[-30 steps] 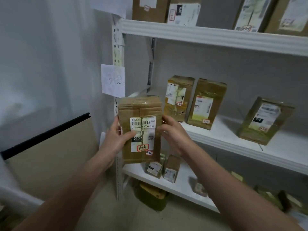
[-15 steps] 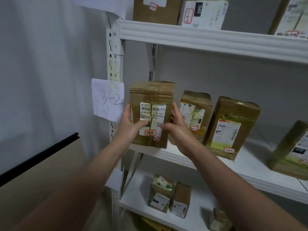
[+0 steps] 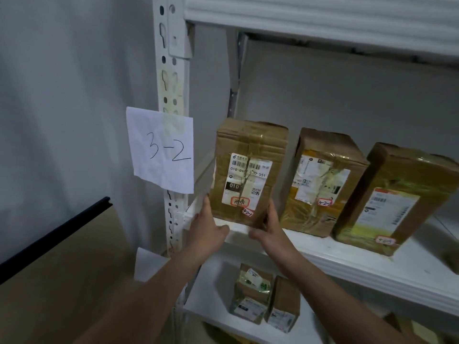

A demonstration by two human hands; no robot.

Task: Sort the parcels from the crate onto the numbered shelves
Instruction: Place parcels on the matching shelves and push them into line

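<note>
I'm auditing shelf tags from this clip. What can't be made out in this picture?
Head view throughout:
- Leftmost brown cardboard parcel: fine print on its white label is too small.
- Rightmost taped brown parcel: cut by the right edge, handwritten tag blurred.
- Two small parcels on the lower white shelf: labels too small.
- Upper white shelf: contents beyond the top edge.

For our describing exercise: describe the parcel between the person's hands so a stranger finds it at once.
Find the white shelf beside the paper sign reading 3-2. The parcel stands upright at its left end. Only its label shows 010 on black.
</note>
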